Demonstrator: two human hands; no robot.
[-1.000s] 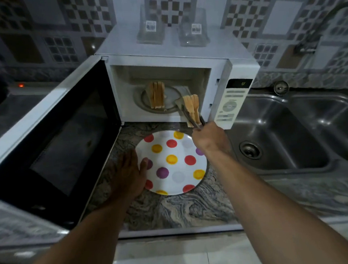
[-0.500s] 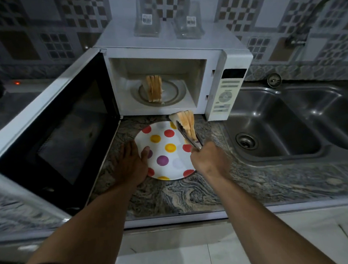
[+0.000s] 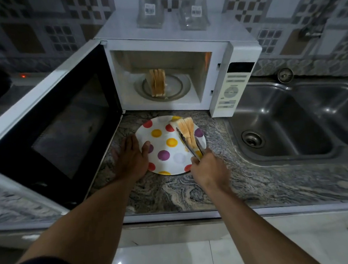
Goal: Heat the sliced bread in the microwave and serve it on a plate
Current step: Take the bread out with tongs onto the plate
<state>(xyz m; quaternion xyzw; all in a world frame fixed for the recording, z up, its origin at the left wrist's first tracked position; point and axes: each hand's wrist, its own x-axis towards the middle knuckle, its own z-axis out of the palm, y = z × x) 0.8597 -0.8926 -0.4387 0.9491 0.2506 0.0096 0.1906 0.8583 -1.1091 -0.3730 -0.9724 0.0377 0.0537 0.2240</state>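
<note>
Barcode stickers [image 3: 150, 8] unreadable. Right hand [image 3: 209, 168] grips tongs [image 3: 187, 143] pinching bread slices [image 3: 187, 128] over the plate's [image 3: 158, 120] right rim; left hand [image 3: 129, 157] lies flat at its left rim.

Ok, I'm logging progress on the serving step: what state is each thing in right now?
microwave door, swung wide open
display, dark
bread stack, upright on the turntable inside
plate, flat on the counter
tongs, clamped on slices
gripped slices, tilted, over the plate's right side
left hand, flat beside the plate, thumb on its rim
right hand, grips the tongs
</note>
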